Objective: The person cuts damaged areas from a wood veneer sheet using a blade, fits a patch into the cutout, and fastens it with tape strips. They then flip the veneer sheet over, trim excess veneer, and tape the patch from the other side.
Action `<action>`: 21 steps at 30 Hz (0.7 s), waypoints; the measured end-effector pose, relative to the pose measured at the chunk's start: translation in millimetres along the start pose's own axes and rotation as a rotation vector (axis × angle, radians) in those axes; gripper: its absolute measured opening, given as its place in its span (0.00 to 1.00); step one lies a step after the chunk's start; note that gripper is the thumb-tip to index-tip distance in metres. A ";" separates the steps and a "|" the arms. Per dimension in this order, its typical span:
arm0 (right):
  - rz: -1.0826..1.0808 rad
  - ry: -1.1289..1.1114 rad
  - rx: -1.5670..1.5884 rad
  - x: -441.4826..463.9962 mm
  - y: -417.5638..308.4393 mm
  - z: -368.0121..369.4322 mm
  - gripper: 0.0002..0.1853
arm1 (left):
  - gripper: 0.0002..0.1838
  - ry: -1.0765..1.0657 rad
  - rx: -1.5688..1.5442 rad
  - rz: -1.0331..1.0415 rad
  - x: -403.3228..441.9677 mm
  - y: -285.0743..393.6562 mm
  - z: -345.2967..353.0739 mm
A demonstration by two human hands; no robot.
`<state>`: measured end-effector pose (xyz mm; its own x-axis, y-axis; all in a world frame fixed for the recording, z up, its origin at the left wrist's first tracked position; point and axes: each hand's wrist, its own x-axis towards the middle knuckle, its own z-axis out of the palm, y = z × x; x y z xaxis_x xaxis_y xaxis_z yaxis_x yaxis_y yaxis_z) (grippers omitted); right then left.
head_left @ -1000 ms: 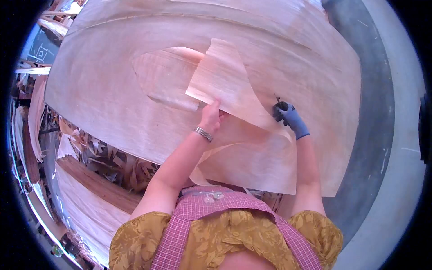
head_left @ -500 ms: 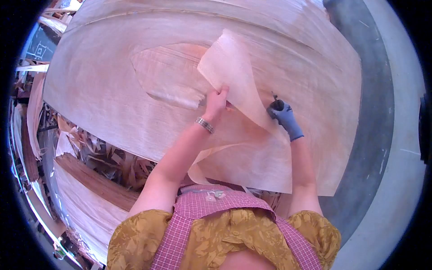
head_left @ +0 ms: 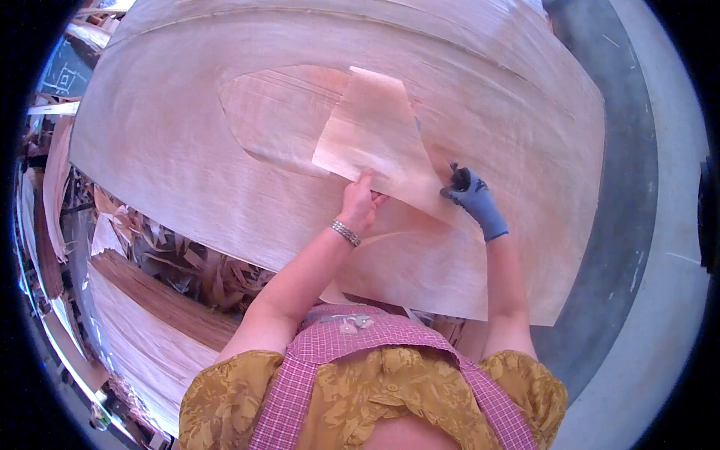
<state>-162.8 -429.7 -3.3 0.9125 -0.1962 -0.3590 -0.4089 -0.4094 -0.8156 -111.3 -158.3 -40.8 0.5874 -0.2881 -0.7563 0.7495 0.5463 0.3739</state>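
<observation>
A thin, pale wood veneer piece lies over a large veneer sheet. Bare apart from a metal band at the wrist, my left hand pinches the near edge of that piece, thumb on top and fingers partly hidden beneath. My right hand, in a blue-grey glove with dark fingertips, is closed around a small dark hand tool just right of the piece; the tool's kind is unclear. Left of the piece, a rounded opening in the sheet shows another wood layer below.
Torn veneer scraps fill a gap on the near left, beside a brown stack edge. Along the right runs a dark grey strip next to a lighter floor area. More long strips hang at far left.
My left hand has moved slightly nearer to me, and the veneer piece has swung down to the left and lies flatter. The gloved right hand has barely shifted, still gripping the tool.
</observation>
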 end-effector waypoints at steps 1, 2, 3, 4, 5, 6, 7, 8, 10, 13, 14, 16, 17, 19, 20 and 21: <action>0.006 -0.004 -0.058 0.6 2.0 -0.8 0.20 | 0.20 0.003 -0.005 0.001 -0.3 -0.6 -1.0; 0.012 -0.010 -0.115 2.0 3.6 -1.5 0.21 | 0.20 0.008 -0.010 0.002 -0.7 -1.2 -2.1; 0.018 -0.015 -0.173 3.1 4.2 -2.2 0.21 | 0.20 0.012 -0.015 0.004 -1.9 -1.0 -1.9; 0.027 -0.015 -0.201 3.9 5.0 -2.7 0.21 | 0.21 0.011 -0.023 0.001 -2.8 -0.7 -1.4; 0.037 -0.015 -0.230 4.3 5.9 -2.9 0.21 | 0.21 0.011 -0.030 -0.001 -3.6 -0.4 -0.8; 0.045 -0.013 -0.258 5.6 7.5 -0.9 0.21 | 0.21 0.009 -0.038 -0.003 -1.7 -0.9 -2.5; 0.015 0.012 -0.293 5.9 8.1 0.1 0.21 | 0.21 -0.006 -0.043 -0.010 -0.6 -0.9 -2.6; -0.015 0.038 -0.328 6.3 8.8 1.5 0.21 | 0.21 -0.021 -0.049 -0.017 1.0 -0.6 -2.5; -0.044 0.080 -0.360 7.2 10.4 2.5 0.21 | 0.21 -0.035 -0.053 -0.027 2.1 1.2 -0.1; -0.048 0.122 -0.353 5.3 11.1 2.6 0.21 | 0.21 -0.033 -0.052 -0.036 2.2 0.6 4.5; -0.052 0.129 -0.353 4.6 10.8 2.0 0.22 | 0.21 -0.030 -0.054 -0.038 2.6 0.9 5.5; -0.059 0.155 -0.374 2.9 6.7 1.7 0.22 | 0.20 -0.023 -0.047 -0.039 4.7 0.8 6.0; -0.058 0.172 -0.396 1.8 4.3 1.4 0.22 | 0.20 -0.018 -0.038 -0.039 5.4 0.8 6.4; -0.062 0.235 -0.454 -0.7 -2.7 3.1 0.21 | 0.20 -0.009 -0.011 -0.049 8.7 -0.3 5.4; -0.067 0.278 -0.491 -1.0 -6.2 5.2 0.20 | 0.20 -0.002 0.007 -0.059 10.3 -0.8 5.2; -0.073 0.321 -0.528 -1.8 -11.8 8.4 0.19 | 0.20 0.004 0.025 -0.067 11.2 -1.2 4.6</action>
<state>-159.6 -417.0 3.1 0.9223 -0.3760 -0.0896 -0.3722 -0.8011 -0.4687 -104.2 -165.9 -47.3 0.5344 -0.3205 -0.7821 0.7946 0.5061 0.3355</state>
